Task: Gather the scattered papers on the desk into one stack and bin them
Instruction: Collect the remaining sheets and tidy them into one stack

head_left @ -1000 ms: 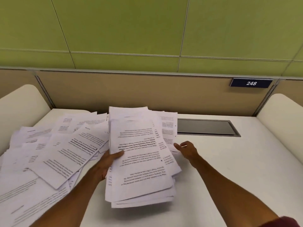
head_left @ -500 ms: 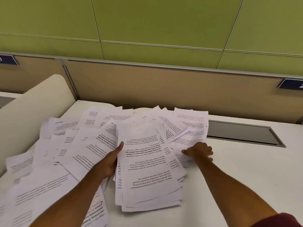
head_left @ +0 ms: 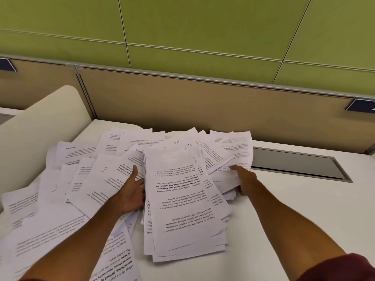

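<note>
Partial stack [head_left: 182, 203] centred. Left hand [head_left: 132, 191] at its 9 o'clock edge, finger curl hidden. Right hand [head_left: 243, 181] pinched stray sheets [head_left: 229, 147] at 1 o'clock. Loose sheets [head_left: 60, 189] lay ungathered at 9 o'clock. Binning not begun.

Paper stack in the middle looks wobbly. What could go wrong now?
The stack is uneven, with edges fanned out, so it might slide apart when lifted. The right hand grips the far sheets where they bend, so they could crumple. Many scattered sheets lie beyond the left hand and may get missed.
</note>
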`<control>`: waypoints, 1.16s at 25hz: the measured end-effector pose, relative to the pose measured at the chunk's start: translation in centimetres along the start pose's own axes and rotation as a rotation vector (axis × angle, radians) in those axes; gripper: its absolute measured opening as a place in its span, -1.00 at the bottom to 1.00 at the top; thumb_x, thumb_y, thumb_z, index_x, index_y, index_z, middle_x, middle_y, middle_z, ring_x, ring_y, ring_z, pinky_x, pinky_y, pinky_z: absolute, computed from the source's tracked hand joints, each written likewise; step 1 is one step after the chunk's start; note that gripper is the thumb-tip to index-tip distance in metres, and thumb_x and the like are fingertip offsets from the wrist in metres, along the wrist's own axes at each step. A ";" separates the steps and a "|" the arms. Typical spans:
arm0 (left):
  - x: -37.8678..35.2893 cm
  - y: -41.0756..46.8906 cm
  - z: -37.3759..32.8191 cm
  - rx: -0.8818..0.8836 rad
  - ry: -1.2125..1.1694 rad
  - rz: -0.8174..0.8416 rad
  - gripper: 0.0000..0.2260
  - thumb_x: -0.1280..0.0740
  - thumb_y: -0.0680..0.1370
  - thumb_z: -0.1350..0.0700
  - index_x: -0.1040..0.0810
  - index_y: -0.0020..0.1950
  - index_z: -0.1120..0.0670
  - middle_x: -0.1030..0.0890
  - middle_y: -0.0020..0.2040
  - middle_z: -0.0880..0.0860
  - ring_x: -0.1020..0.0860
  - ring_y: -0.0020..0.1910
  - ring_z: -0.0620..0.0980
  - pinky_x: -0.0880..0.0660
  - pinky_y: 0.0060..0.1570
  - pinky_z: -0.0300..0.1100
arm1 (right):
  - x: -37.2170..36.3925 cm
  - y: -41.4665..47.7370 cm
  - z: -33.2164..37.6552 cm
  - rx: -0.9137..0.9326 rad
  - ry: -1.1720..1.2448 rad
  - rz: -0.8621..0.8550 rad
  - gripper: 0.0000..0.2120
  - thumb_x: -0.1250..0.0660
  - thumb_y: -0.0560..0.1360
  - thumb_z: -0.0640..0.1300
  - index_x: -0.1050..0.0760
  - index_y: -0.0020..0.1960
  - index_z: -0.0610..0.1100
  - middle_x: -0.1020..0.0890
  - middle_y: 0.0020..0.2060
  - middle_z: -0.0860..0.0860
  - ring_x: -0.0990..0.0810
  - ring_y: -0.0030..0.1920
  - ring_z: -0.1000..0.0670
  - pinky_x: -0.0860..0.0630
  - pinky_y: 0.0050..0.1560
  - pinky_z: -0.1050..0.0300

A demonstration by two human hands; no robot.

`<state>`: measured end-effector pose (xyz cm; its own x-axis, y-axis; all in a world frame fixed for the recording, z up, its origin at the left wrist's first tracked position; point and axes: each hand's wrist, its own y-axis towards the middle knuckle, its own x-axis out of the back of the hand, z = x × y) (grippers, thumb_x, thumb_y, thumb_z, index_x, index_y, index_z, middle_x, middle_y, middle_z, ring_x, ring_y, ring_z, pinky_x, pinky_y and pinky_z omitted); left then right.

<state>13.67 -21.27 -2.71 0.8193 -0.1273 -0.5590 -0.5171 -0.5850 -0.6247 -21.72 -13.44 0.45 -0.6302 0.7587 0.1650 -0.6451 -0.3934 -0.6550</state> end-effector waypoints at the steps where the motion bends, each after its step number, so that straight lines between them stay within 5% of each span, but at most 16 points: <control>1: 0.0 -0.1 0.0 -0.002 0.004 0.000 -0.27 -0.19 0.38 -0.44 -0.45 0.37 0.03 -0.60 0.22 0.16 -0.58 0.16 0.21 -0.53 0.06 0.15 | 0.0 -0.1 -0.1 -0.003 -0.033 0.033 -0.29 -0.58 0.26 -0.08 -0.35 0.31 -0.15 -0.58 0.09 -0.14 -0.58 -0.14 -0.12 -0.50 -0.33 0.12; 4: -0.4 -0.4 0.1 0.001 0.022 0.003 -0.26 -0.26 0.37 -0.40 -0.41 0.42 0.01 -0.48 0.35 0.25 -0.56 0.17 0.21 -0.49 0.14 0.19 | -0.5 -0.3 -0.5 0.028 -0.178 0.088 -0.36 -0.58 0.27 -0.12 -0.41 0.28 -0.21 -0.63 0.09 -0.17 -0.60 -0.18 -0.13 -0.45 -0.38 0.18; 7: -0.7 -1.0 0.4 -0.015 -0.012 -0.007 -0.21 -0.23 0.41 -0.39 -0.24 0.51 0.01 -0.06 0.40 0.29 -0.65 -0.21 0.13 -0.58 -0.10 0.06 | -1.2 -0.5 -0.2 0.069 -0.289 0.074 -0.39 -0.56 0.30 -0.14 -0.41 0.27 -0.24 -0.60 0.14 -0.22 -0.62 0.03 -0.22 -0.58 -0.12 0.00; 10: -0.7 -1.1 0.7 -0.032 -0.035 -0.001 -0.20 -0.19 0.42 -0.41 -0.19 0.53 0.01 0.09 0.41 0.23 -0.65 -0.29 0.11 -0.59 -0.14 0.02 | -1.7 -0.3 -0.1 0.103 -0.286 0.054 -0.40 -0.53 0.35 -0.26 -0.37 0.31 -0.26 -0.53 0.22 -0.24 -0.56 0.17 -0.29 -0.58 0.10 -0.21; 14: -0.6 -1.2 1.0 -0.045 -0.043 0.063 -0.17 -0.21 0.36 -0.45 -0.27 0.51 -0.01 -0.10 0.44 0.26 -0.67 -0.11 0.16 -0.56 -0.01 0.07 | -0.7 0.4 -1.4 0.189 -0.377 0.008 -0.44 -0.51 0.37 -0.31 -0.40 0.31 -0.28 -0.55 0.22 -0.26 -0.54 0.20 -0.30 -0.58 0.03 -0.16; 18: -1.7 -1.2 1.3 -0.062 -0.042 0.080 -0.18 -0.17 0.37 -0.47 -0.32 0.48 0.00 -0.01 0.44 0.18 -0.64 -0.04 0.17 -0.45 0.18 0.13 | 3.5 1.3 -0.8 0.310 -0.271 -0.040 -0.52 -0.50 0.36 -0.32 -0.48 0.25 -0.29 -0.59 0.18 -0.26 -0.56 0.17 -0.30 -0.52 0.18 -0.19; 20: -2.7 -1.0 1.7 -0.043 -0.020 0.102 -0.19 -0.16 0.37 -0.48 -0.34 0.47 -0.01 -0.31 0.40 0.27 -0.65 -0.01 0.18 -0.46 0.17 0.12 | 6.5 1.6 0.5 0.370 -0.205 -0.060 -0.54 -0.48 0.37 -0.35 -0.50 0.25 -0.31 -0.59 0.19 -0.27 -0.57 0.15 -0.30 -0.52 0.19 -0.17; 22: -3.7 -0.7 2.2 -0.032 0.003 0.124 -0.19 -0.13 0.39 -0.48 -0.29 0.50 -0.03 -0.68 0.00 0.19 -0.67 -0.10 0.15 -0.51 0.07 0.06 | 9.8 1.6 2.0 0.432 -0.111 -0.074 -0.56 -0.45 0.38 -0.39 -0.50 0.25 -0.33 -0.59 0.20 -0.29 -0.58 0.08 -0.26 -0.51 0.11 -0.09; 24: -4.6 -0.4 2.8 -0.036 0.035 0.134 -0.21 -0.10 0.43 -0.46 -0.19 0.53 -0.03 -0.65 -0.22 0.20 -0.65 -0.24 0.08 -0.51 -0.03 -0.03 | 12.9 1.3 3.2 0.446 -0.011 -0.060 -0.56 -0.43 0.40 -0.41 -0.48 0.27 -0.33 -0.57 0.22 -0.27 -0.56 0.04 -0.21 -0.48 0.07 -0.03; 27: -5.8 -0.1 3.6 -0.051 0.056 0.120 -0.28 -0.15 0.40 -0.45 -0.40 0.43 -0.06 -0.62 0.07 0.27 -0.63 -0.16 0.06 -0.52 -0.05 -0.05 | 15.9 0.5 4.2 0.451 0.082 0.063 -0.53 -0.41 0.42 -0.42 -0.44 0.32 -0.34 -0.56 0.25 -0.25 -0.55 0.19 -0.30 -0.48 0.24 -0.18; 29: -6.4 0.2 4.3 -0.058 0.058 0.116 -0.29 -0.17 0.36 -0.46 -0.49 0.35 -0.06 -0.65 -0.02 0.12 -0.54 -0.22 0.04 -0.49 -0.12 -0.10 | 16.7 -0.4 4.2 0.444 0.136 0.211 -0.55 -0.37 0.44 -0.45 -0.44 0.31 -0.34 -0.57 0.24 -0.24 -0.60 0.16 -0.26 -0.53 0.19 -0.16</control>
<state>7.32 -17.14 -1.59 0.7690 -0.2419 -0.5917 -0.5951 -0.6090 -0.5244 -33.83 -2.82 6.59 -0.7233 0.6884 -0.0541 -0.6502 -0.7053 -0.2826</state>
